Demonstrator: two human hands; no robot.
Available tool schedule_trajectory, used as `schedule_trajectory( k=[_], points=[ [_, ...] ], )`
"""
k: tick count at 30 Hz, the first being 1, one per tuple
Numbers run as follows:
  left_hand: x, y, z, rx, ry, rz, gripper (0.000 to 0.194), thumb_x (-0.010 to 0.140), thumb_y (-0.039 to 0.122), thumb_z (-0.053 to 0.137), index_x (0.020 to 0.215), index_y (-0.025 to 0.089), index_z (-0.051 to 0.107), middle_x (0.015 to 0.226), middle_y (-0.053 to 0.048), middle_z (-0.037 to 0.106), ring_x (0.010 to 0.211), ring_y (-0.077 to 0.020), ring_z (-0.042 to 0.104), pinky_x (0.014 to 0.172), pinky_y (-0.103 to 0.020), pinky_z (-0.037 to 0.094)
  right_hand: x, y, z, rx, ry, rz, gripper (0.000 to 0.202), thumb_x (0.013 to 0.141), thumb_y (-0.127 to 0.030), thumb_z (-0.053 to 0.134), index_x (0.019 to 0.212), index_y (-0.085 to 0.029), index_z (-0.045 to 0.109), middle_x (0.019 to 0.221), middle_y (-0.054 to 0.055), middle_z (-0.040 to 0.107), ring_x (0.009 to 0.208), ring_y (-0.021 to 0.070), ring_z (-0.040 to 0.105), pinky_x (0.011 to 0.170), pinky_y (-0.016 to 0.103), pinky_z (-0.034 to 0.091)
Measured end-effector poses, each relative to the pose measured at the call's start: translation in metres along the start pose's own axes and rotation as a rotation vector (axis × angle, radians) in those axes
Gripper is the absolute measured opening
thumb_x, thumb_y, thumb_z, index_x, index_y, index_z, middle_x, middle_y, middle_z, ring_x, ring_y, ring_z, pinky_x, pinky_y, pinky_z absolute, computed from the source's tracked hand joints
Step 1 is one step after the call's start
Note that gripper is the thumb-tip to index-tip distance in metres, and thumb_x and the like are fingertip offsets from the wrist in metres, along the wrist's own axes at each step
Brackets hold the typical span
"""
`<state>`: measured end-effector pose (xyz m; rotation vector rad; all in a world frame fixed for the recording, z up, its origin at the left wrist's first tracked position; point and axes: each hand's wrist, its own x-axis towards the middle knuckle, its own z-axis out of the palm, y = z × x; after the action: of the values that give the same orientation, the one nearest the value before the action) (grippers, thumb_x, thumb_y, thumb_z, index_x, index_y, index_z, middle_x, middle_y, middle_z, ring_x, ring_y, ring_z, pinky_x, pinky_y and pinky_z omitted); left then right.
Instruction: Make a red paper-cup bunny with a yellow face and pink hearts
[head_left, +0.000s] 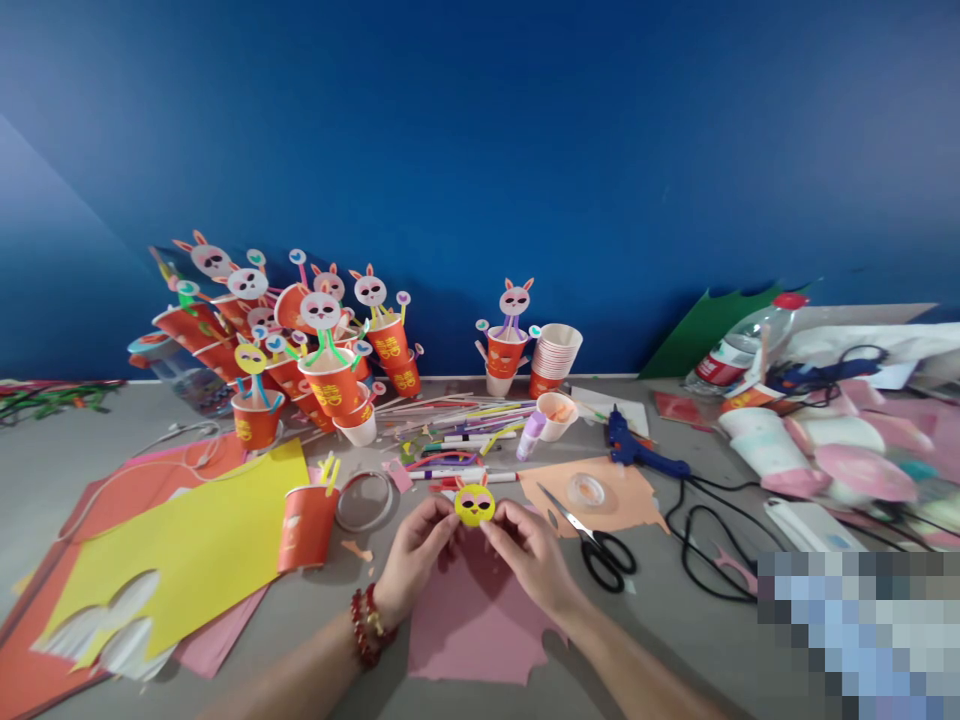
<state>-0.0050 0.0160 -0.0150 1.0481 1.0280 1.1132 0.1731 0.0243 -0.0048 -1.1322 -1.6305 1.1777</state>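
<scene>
Between my two hands, a small round yellow paper rabbit face point(475, 506) with pink ears, dark eyes and pink cheeks is held up by its edges. My left hand point(424, 545) pinches its left side, and my right hand point(529, 550) pinches its right side. Below them a pink paper sheet point(472, 625) with torn edges lies on the grey table. Black-handled scissors point(596, 545) rest open to the right of my right hand. An orange paper cup point(306, 525) with yellow strips in it stands left of my left hand.
Cups with rabbit faces point(334, 385) crowd the back left. Yellow paper point(195, 530) with cut-out holes lies at left. A blue glue gun point(645, 450) with a black cord, a tape roll point(585, 490), stacked cups point(555, 355) and a bottle point(742, 350) are at right.
</scene>
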Motion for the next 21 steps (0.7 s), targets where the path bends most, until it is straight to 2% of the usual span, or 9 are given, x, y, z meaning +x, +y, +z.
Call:
schedule_trajectory(
  k=[21],
  points=[
    [-0.0023, -0.002, 0.0012, -0.084, -0.008, -0.011, 0.035, 0.083, 0.05, 0.066, 0.079, 0.018, 0.053, 0.059, 0.005, 0.057, 0.043, -0.0065, 0.05, 0.042, -0.018, 0.038, -0.0048, -0.0033, 0.001, -0.003, -0.005, -0.006, 0.032, 0.093, -0.043, 0.053, 0.072, -0.021, 0.049, 0.062, -0.003, 0.047, 0.055, 0.0119, 0.047, 0.05, 0.022, 0.037]
  ],
)
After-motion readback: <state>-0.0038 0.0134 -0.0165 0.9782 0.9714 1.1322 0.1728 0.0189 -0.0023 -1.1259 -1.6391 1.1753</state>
